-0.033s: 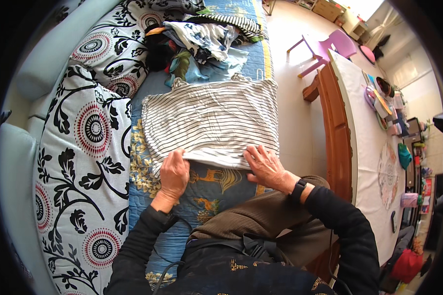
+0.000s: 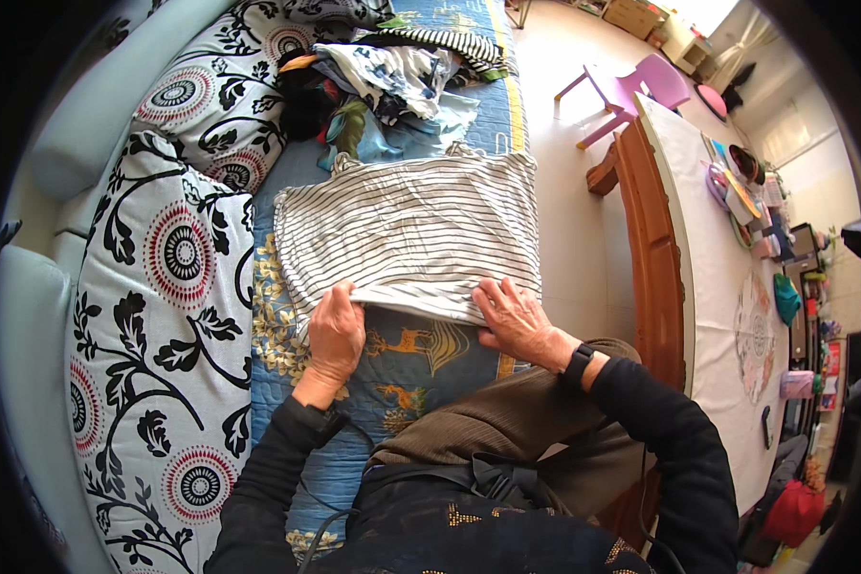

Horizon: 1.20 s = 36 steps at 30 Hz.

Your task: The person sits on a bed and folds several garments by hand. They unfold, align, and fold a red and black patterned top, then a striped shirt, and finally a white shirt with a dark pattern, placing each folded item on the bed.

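A white strappy top (image 2: 411,230) with thin dark stripes lies spread on a blue quilted cover (image 2: 416,354), its straps at the far end. My left hand (image 2: 337,335) is closed on the near hem, toward the left corner. On the right part of the same hem, my right hand (image 2: 518,320) pinches the cloth, thumb toward me. Between my hands the hem is folded up slightly, showing the paler inner side. The fingertips of both hands are partly hidden by the cloth.
Beyond the top is a heap of crumpled clothes (image 2: 387,86). Black-and-white patterned cushions (image 2: 182,258) line the left. To the right stand a wooden table (image 2: 655,258) with a white cloth and a pink child's chair (image 2: 627,91). A thin cable (image 2: 311,540) runs by my left arm.
Both hands keep their hold on the hem. My left hand has shifted very slightly up and left; otherwise the cloth lies almost the same.
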### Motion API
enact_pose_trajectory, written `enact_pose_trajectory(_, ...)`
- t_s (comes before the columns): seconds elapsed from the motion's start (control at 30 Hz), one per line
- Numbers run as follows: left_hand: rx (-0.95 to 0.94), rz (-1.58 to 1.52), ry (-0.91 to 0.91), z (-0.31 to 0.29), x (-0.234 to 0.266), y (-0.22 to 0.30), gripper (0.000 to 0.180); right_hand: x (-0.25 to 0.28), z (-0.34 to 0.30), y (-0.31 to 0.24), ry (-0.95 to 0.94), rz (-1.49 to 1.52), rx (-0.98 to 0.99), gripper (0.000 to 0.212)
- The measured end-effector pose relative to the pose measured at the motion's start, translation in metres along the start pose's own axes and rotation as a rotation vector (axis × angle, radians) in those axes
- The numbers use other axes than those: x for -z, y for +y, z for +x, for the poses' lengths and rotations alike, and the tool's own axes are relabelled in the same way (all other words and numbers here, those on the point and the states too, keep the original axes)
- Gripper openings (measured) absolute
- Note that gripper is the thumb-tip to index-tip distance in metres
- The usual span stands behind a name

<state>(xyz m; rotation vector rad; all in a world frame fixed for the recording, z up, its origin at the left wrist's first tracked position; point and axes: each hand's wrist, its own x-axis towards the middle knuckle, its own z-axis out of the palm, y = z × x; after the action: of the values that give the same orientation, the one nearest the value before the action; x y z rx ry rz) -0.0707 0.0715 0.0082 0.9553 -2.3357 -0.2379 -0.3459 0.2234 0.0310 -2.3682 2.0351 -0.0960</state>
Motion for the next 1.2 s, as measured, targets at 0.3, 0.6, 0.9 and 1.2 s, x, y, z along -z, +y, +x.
enact_pose_trajectory(0.3, -0.374, 0.033, -0.267, 0.072, 0.046, -0.03, 0.024, -0.006, 0.026, 0.076, 0.197, 0.13, -0.429, 0.017)
enact_pose_trajectory(0.6, -0.253, 0.13, -0.052, 0.139, 0.096, -0.044, 0.02, 0.061, 0.049, 0.153, 0.693, 0.388, -0.495, 0.024)
enact_pose_trajectory(0.9, -0.052, 0.125, 0.13, 0.22, 0.164, -0.072, 0.017, 0.193, 0.091, 0.174, 0.891, 0.076, -0.43, 0.026)
enact_pose_trajectory(1.2, -0.234, 0.074, 0.167, 0.268, 0.225, -0.054, 0.015, 0.289, 0.047, 0.228, 0.766, 0.011, -0.131, 0.024)
